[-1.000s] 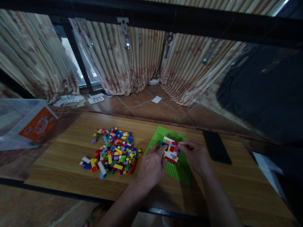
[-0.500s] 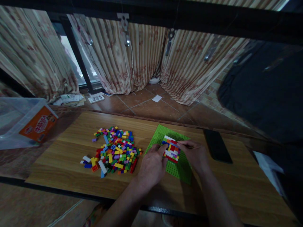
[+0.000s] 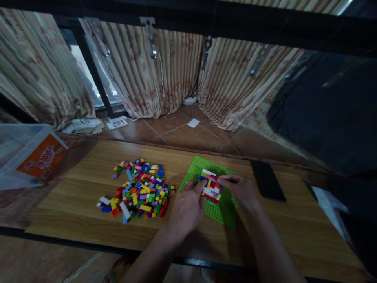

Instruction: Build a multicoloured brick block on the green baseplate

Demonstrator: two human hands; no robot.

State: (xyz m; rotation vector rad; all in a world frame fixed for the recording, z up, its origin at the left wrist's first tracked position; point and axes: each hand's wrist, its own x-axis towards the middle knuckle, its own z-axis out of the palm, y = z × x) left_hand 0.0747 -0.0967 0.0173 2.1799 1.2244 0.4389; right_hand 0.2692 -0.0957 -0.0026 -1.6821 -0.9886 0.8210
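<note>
A green studded baseplate point(image 3: 196, 167) lies on the wooden table point(image 3: 88, 200). On it stands a small block of joined bricks point(image 3: 210, 186) in white, red, yellow and purple. My left hand point(image 3: 186, 207) rests on the plate, its fingertips touching the block's left side. My right hand point(image 3: 240, 191) presses its fingers on the block's top right edge. A loose heap of small coloured bricks point(image 3: 138, 188) lies to the left of my hands.
A black phone point(image 3: 266, 180) lies right of the baseplate. A clear plastic box with an orange label point(image 3: 29, 155) sits at the far left. White paper point(image 3: 330, 206) is at the table's right edge. Curtains and a tiled floor lie beyond.
Both hands stay on the brick block with only slight finger shifts. The view has drifted a little, so everything sits slightly further left.
</note>
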